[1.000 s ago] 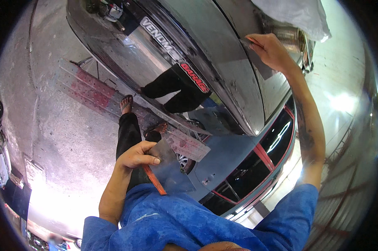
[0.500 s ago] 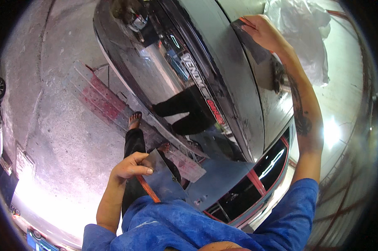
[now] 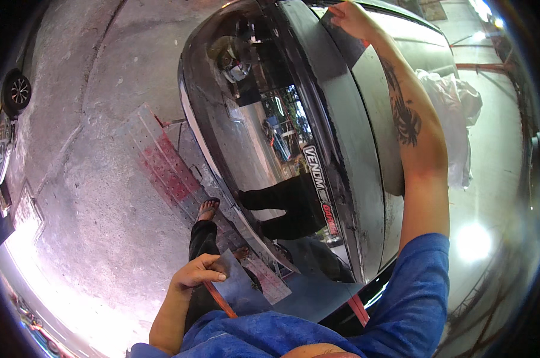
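Dark sheet [image 3: 344,40] moved forward, gripped by right hand [image 3: 357,22].

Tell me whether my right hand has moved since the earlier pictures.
Yes: the right hand has moved up the picture, from level with the window sticker to well above it.

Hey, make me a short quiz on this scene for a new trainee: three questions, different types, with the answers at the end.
1. True or false: the left hand is empty.
2. What are the person's feet on? A) a rubber mat B) a red-stained plank C) a wooden chair
3. Fill in: the ____ hand is held out over the car.

Key:
1. False; it holds a flat grey sheet with an orange strip along one edge.
2. B
3. Right; the right hand holds a dark sheet.
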{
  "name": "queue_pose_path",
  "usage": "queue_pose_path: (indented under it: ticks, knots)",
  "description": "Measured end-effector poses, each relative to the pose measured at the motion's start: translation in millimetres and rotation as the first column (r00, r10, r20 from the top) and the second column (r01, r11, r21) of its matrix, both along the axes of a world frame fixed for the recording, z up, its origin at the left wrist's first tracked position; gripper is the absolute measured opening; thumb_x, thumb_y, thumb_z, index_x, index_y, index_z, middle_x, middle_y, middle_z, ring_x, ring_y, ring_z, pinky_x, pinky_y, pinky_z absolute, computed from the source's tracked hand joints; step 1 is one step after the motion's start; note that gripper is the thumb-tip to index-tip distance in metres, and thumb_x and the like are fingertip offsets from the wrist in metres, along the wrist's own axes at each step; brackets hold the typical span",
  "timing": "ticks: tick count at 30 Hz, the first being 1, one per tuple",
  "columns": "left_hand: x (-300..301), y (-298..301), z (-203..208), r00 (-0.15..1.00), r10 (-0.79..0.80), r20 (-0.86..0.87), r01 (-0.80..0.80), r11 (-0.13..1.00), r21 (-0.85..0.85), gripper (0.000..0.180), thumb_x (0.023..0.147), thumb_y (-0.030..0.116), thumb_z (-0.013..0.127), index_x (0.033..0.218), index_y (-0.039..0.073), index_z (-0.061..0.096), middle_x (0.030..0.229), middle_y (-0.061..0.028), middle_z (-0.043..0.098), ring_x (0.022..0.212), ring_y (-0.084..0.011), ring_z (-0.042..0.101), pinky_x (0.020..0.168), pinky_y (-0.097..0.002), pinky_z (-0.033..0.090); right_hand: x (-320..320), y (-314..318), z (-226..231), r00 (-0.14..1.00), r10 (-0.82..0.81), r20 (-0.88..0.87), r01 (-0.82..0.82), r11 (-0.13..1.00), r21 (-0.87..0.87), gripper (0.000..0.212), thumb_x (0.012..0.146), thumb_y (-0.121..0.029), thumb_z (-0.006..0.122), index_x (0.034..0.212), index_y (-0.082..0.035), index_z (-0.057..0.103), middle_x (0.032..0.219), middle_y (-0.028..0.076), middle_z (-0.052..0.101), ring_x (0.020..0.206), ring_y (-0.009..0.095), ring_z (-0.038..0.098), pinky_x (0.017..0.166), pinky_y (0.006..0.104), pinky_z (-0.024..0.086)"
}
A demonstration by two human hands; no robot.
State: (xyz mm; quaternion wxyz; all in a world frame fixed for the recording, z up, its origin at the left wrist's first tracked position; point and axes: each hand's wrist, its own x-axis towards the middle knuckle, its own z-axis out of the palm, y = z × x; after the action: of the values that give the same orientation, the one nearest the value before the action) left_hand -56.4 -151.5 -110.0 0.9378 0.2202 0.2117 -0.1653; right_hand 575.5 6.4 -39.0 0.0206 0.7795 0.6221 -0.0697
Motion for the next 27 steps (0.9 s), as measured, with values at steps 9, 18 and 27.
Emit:
queue_pose_path:
  ticks: [9,18,27]
  knots:
    - [-23,-1,-3,0.973,0.185,-0.135,-0.187,0.982,-0.005,0.023,0.073,0.009,0.071,0.091,-0.003,0.061,0.071,0.0016,0.056,0.063,-0.0071,0.050,0.057,-0.0233,0.038,5,67,-4,1.000,0.018,-0.020,-0.014,0.985,0.174,0.011,0.071,-0.013,0.059,0.071,-0.002,0.056,0.062,0.016,0.054,0.057,0.023,0.048,0.055,0.0406,0.040]
    - [-25,-11,-4,0.972,0.194,-0.131,-0.198,0.980,-0.015,0.021,0.073,0.010,0.071,0.086,-0.002,0.060,0.072,-0.0009,0.058,0.066,-0.0079,0.051,0.061,-0.0228,0.039,35,87,-6,0.836,0.467,0.288,-0.333,0.849,-0.411,0.012,0.073,-0.021,0.059,0.068,-0.010,0.057,0.063,0.011,0.058,0.058,0.029,0.053,0.058,0.0445,0.042]
    - [-21,-22,-7,0.983,0.159,-0.091,-0.163,0.986,-0.038,0.021,0.074,0.011,0.071,0.087,-0.001,0.060,0.072,0.0002,0.056,0.065,-0.0072,0.050,0.060,-0.0225,0.039,11,43,11,0.935,0.311,0.169,-0.199,0.857,-0.475,0.020,0.066,-0.022,0.064,0.079,-0.006,0.066,0.078,0.018,0.065,0.072,0.032,0.063,0.065,0.0432,0.048]
